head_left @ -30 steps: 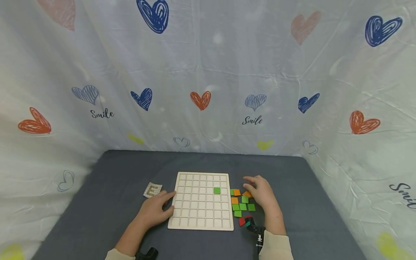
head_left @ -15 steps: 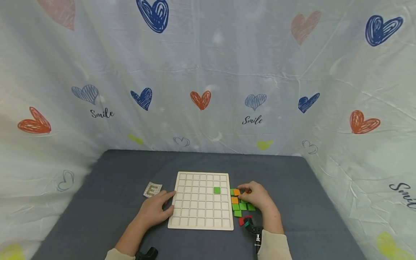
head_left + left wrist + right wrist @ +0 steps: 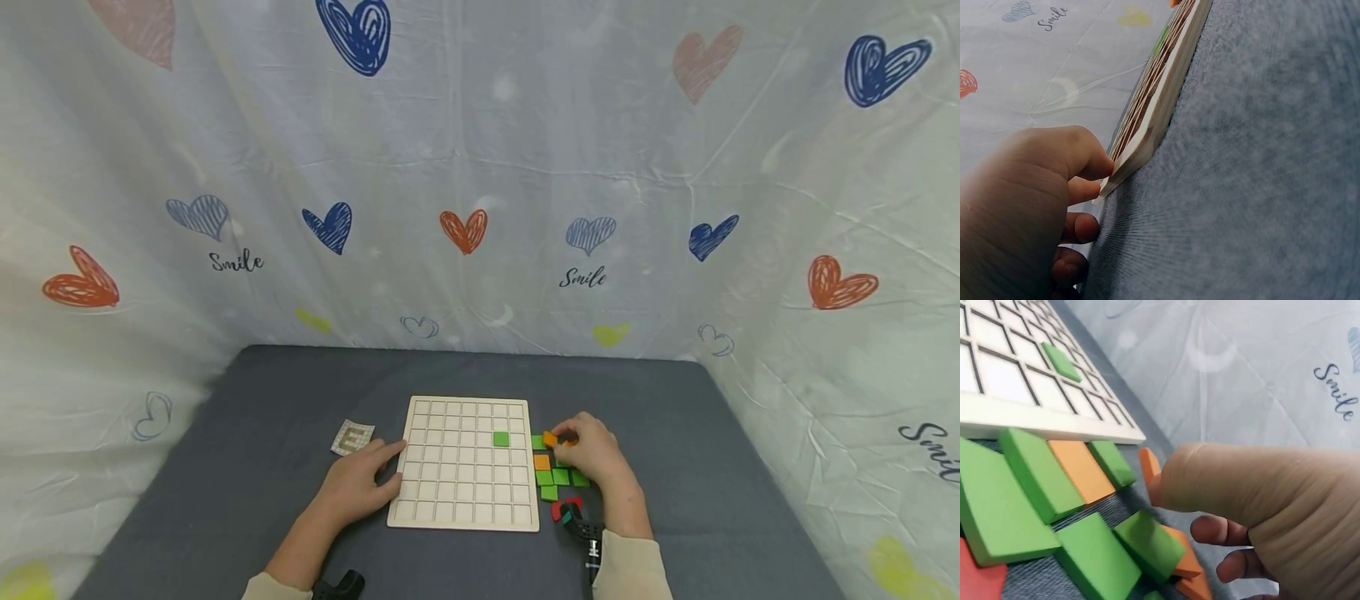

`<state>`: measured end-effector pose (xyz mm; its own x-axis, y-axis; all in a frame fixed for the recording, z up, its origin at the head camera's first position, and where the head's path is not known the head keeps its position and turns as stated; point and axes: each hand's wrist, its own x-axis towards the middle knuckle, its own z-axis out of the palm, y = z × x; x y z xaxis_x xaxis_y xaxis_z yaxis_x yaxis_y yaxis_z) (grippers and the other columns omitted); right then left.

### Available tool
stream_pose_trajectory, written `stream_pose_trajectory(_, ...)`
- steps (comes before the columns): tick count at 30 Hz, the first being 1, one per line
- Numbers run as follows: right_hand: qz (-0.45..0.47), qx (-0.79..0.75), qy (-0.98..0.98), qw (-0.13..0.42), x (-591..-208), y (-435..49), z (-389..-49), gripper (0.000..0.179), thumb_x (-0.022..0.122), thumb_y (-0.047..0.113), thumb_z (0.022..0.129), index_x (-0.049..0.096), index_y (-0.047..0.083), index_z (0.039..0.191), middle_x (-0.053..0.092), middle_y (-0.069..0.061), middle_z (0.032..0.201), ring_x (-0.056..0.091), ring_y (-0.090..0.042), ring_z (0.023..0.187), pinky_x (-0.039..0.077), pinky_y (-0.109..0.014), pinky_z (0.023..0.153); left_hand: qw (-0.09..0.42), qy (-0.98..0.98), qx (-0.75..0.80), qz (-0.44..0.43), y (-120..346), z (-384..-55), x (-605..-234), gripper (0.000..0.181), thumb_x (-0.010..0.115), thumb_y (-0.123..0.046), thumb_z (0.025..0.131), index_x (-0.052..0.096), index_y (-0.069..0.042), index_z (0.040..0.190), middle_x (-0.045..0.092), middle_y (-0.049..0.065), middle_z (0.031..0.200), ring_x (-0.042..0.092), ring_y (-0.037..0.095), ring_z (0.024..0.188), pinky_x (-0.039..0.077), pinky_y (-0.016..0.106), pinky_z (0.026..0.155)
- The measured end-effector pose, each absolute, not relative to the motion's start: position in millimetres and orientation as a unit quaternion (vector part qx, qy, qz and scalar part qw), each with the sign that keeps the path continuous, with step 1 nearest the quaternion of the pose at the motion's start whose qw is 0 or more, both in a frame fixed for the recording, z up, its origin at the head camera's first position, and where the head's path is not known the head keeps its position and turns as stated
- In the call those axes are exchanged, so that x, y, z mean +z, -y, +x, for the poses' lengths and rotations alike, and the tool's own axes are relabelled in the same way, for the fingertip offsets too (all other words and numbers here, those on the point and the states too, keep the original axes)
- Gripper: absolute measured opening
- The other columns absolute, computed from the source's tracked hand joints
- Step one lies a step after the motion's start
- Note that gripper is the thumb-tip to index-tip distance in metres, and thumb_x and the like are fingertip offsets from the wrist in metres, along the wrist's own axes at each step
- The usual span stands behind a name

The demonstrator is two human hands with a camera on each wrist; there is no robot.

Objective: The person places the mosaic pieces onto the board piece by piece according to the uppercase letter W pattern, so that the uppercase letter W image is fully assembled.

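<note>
A square wooden grid board (image 3: 457,521) has one green tile (image 3: 501,439) in a cell toward its upper right. My left hand (image 3: 358,490) touches the board's left edge with thumb and index finger; in the left wrist view the fingertips meet its rim (image 3: 1147,131). To the right of the board, my right hand (image 3: 600,457) pinches an orange tile (image 3: 1149,464), tilted up off the cloth between thumb and fingers. Green tiles (image 3: 1041,478) and another orange tile (image 3: 1082,472) lie beneath and beside that hand. Its fingers partly hide more orange tiles (image 3: 1186,553).
A small printed pattern card (image 3: 351,437) lies left of the board. Several red tiles (image 3: 573,502) sit near the right wrist's black camera mount (image 3: 581,525). A grey cloth (image 3: 457,567) covers the table, and a heart-print curtain (image 3: 457,167) hangs behind.
My right hand has come down and left into the tile pile, its fingers closing on an orange tile and lifting it. My left hand has stayed at the board's edge.
</note>
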<state>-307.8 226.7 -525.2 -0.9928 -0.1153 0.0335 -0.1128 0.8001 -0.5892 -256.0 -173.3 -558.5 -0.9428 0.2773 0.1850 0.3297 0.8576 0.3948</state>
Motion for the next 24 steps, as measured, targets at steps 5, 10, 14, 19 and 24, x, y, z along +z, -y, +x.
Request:
stream_pose_trajectory(5, -0.056, -0.319, -0.946, -0.023, -517, -227, -307, 0.024, 0.079, 0.015, 0.083, 0.077, 0.013, 0.106, 0.067, -0.003, 0.108, 0.06, -0.026, 0.096, 0.045, -0.053, 0.091, 0.057, 0.96, -0.223, -0.158, 173, -256, -559, 0.047, 0.07, -0.028, 0.092, 0.068, -0.017, 0.138, 0.038, -0.011, 0.077, 0.031, 0.006, 0.055, 0.031, 0.028, 0.053)
stream_pose_trajectory(10, -0.046, -0.354, -0.934, -0.006, -503, -220, -303, 0.028, 0.075, 0.013, 0.085, 0.075, 0.012, 0.113, 0.069, -0.004, 0.105, 0.051, -0.02, 0.067, 0.044, -0.038, 0.061, 0.056, 0.96, -0.224, -0.157, 173, -256, -558, 0.047, 0.07, -0.028, 0.092, 0.068, -0.017, 0.138, 0.039, -0.011, 0.077, 0.032, 0.006, 0.055, 0.031, 0.028, 0.054)
stream_pose_trajectory(14, -0.059, -0.371, -0.927, 0.004, -493, -211, -300, 0.029, 0.074, 0.009, 0.085, 0.075, 0.012, 0.114, 0.067, -0.001, 0.099, 0.044, -0.017, 0.056, 0.039, -0.034, 0.054, 0.057, 0.961, -0.223, -0.156, 172, -255, -557, 0.046, 0.07, -0.028, 0.093, 0.068, -0.016, 0.137, 0.038, -0.011, 0.076, 0.032, 0.006, 0.055, 0.032, 0.028, 0.054)
stream_pose_trajectory(19, -0.092, -0.381, -0.92, 0.023, -488, -199, -296, 0.027, 0.074, 0.006, 0.085, 0.075, 0.011, 0.112, 0.064, 0.002, 0.093, 0.041, -0.016, 0.052, 0.038, -0.033, 0.052, 0.06, 0.961, -0.219, -0.156, 172, -255, -557, 0.046, 0.07, -0.028, 0.093, 0.068, -0.016, 0.137, 0.039, -0.011, 0.076, 0.032, 0.006, 0.056, 0.032, 0.028, 0.054)
stream_pose_trajectory(24, -0.137, -0.363, -0.921, 0.041, -490, -185, -293, 0.021, 0.074, 0.006, 0.085, 0.074, 0.012, 0.105, 0.06, 0.001, 0.088, 0.043, -0.013, 0.058, 0.039, -0.031, 0.055, 0.063, 0.961, -0.218, -0.157, 172, -255, -557, 0.046, 0.071, -0.028, 0.093, 0.069, -0.016, 0.136, 0.039, -0.01, 0.076, 0.032, 0.006, 0.055, 0.032, 0.028, 0.054)
